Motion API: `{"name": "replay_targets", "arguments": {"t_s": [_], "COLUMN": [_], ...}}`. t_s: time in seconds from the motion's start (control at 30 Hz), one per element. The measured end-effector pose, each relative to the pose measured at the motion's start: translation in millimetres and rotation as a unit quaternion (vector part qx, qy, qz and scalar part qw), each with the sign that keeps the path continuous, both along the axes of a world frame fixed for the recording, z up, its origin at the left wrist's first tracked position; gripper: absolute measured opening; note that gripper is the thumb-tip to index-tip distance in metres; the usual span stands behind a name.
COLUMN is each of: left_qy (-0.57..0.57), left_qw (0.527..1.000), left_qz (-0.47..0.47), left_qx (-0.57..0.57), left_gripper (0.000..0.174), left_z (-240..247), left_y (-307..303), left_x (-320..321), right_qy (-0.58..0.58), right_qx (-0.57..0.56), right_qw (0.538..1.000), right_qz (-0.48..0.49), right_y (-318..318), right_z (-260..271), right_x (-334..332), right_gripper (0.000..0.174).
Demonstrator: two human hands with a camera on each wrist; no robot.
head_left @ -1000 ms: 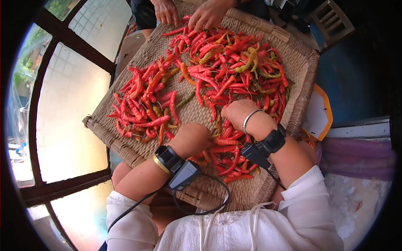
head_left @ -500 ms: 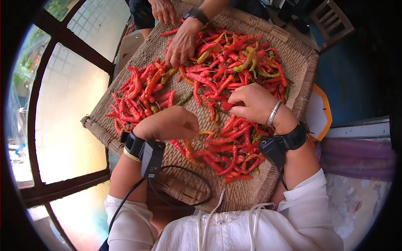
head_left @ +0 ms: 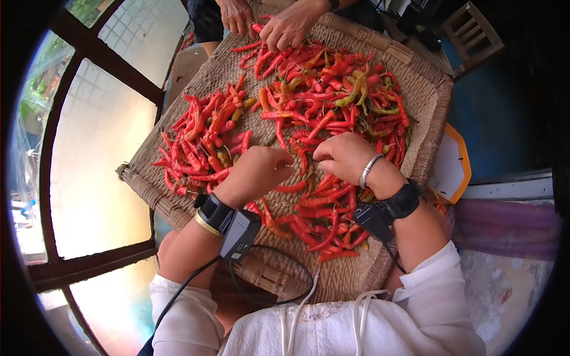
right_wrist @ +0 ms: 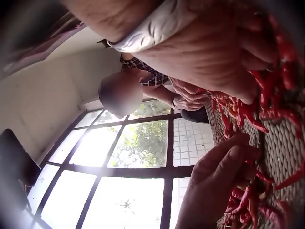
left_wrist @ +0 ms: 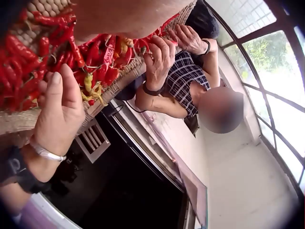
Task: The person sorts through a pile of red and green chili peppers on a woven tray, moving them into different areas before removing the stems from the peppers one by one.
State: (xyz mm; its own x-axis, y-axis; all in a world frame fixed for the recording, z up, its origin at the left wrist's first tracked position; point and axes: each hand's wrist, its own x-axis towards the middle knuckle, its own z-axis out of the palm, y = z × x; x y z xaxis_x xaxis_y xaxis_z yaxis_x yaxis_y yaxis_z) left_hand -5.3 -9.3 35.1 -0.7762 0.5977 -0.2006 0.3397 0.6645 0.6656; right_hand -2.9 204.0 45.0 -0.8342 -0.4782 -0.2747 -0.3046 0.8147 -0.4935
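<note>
My left hand [head_left: 255,169] hovers over the front middle of a woven tray [head_left: 433,118], its fingers bent inward. In the right wrist view its thumb lies close to the forefinger; I cannot tell whether something small sits between them. Just below it in the head view is a red chili pepper [head_left: 292,187]. Facing it, my right hand [head_left: 350,157] has loosely bent fingers. The left wrist view shows its thumb and forefinger nearly straight, with no pepper visible between them. Close beneath lies the front heap of red chili peppers [head_left: 323,219].
A large heap of red and some greenish chilies [head_left: 320,89] covers the tray's far side; a smaller heap [head_left: 199,136] lies left. Another person's hands [head_left: 288,26] work at the far edge. Windows [head_left: 101,148] stand left, and a cable [head_left: 309,273] loops beside my left wrist.
My left hand has moved right toward my right hand, which has shifted slightly down and left. A red chili now shows below my left hand. The other person's hand has drawn back to the far edge.
</note>
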Motion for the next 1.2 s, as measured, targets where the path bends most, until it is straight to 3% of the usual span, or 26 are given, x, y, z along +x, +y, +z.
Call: {"name": "replay_targets", "arguments": {"t_s": [0.1, 0.2, 0.27, 0.37, 0.57, 0.6, 0.7, 0.77, 0.8, 0.83, 0.87, 0.9, 0.93, 0.97, 1.0, 1.03, 1.07, 1.13, 1.2], "left_qy": [0.129, 0.156, 0.173, 0.151, 0.111, 0.084, 0.064, -0.119, -0.115, -0.047, 0.021, 0.012, 0.018, 0.037, 0.054, 0.068, 0.066, 0.154, 0.182], "left_qw": [0.982, 0.962, 0.962, 0.946, 0.969, 0.984, 0.996, 0.986, 0.986, 0.98, 0.959, 0.978, 0.977, 0.988, 0.995, 0.996, 0.996, 0.968, 0.957], "left_qz": [-0.089, -0.107, -0.112, -0.145, -0.13, -0.105, -0.052, 0.102, 0.106, 0.115, 0.122, 0.113, 0.116, 0.091, 0.066, 0.051, 0.049, 0.034, 0.057], "left_qx": [-0.105, -0.195, -0.179, -0.248, -0.176, -0.114, -0.041, 0.05, 0.053, 0.155, 0.254, 0.174, 0.18, 0.121, 0.06, -0.013, -0.014, -0.195, -0.22], "left_gripper": [0.024, 0.023, 0.02, 0.017, 0.014, 0.014, 0.014, 0.017, 0.017, 0.02, 0.024, 0.03, 0.03, 0.03, 0.03, 0.029, 0.029, 0.024, 0.019], "left_z": [-18.6, -33.7, -34.0, -29.8, -7.1, 5.2, 27.2, 38.2, 28.2, 10.9, -0.6, 11.5, 11.1, 8.7, 8.3, 13.1, 11.6, 4.3, -5.3], "left_y": [10.6, 15.4, 15.1, 15.3, -2.5, -8.9, -16.5, -13.6, -12.5, -9.4, -7.8, -6.4, -8.1, -10.4, -10.8, -10.5, -11.7, -14.8, -13.7], "left_x": [17.5, 24.1, 25.9, 24.9, 8.3, 2.3, -10.3, -12.2, -13.0, -14.3, -14.2, -12.0, -11.2, -10.8, -10.9, -10.1, -8.0, -3.1, -3.0], "right_qy": [0.015, 0.06, 0.092, 0.139, 0.141, 0.141, 0.077, 0.013, -0.047, -0.03, -0.027, -0.129, -0.222, -0.228, -0.2, -0.166, -0.134, -0.005, -0.013], "right_qx": [0.052, 0.142, 0.122, 0.129, 0.088, 0.088, -0.017, -0.052, -0.085, -0.165, -0.161, -0.306, -0.435, -0.554, -0.567, -0.506, -0.443, -0.222, -0.16], "right_qw": [0.991, 0.971, 0.971, 0.971, 0.979, 0.979, 0.994, 0.995, 0.991, 0.981, 0.981, 0.943, 0.859, 0.77, 0.761, 0.805, 0.84, 0.956, 0.982], "right_qz": [0.125, 0.183, 0.184, 0.146, 0.119, 0.119, 0.074, 0.081, 0.09, 0.098, 0.103, -0.027, -0.155, -0.22, -0.244, -0.262, -0.282, -0.191, -0.101], "right_y": [-18.6, -25.5, -25.4, -31.9, -19.9, -18.3, -10.2, -5.4, -4.4, -1.9, -1.0, -0.7, -0.4, -1.5, -0.1, 3.1, 6.1, 4.8, 0.3], "right_z": [-5.2, -24.4, -40.0, -37.9, -33.7, -25.6, -11.7, -5.7, -1.0, -4.0, -2.3, 3.6, 10.1, 15.7, 20.6, 21.1, 19.0, 10.9, 1.3], "right_x": [13.2, 14.0, 15.3, 16.6, 10.4, 9.0, 4.7, 4.1, 1.1, 1.6, 2.2, 2.5, 1.7, 1.1, -1.2, -4.3, -6.2, -3.4, 2.5], "right_gripper": [0.019, 0.015, 0.013, 0.014, 0.01, 0.01, 0.009, 0.012, 0.016, 0.017, 0.017, 0.018, 0.018, 0.024, 0.034, 0.032, 0.031, 0.03, 0.029]}}
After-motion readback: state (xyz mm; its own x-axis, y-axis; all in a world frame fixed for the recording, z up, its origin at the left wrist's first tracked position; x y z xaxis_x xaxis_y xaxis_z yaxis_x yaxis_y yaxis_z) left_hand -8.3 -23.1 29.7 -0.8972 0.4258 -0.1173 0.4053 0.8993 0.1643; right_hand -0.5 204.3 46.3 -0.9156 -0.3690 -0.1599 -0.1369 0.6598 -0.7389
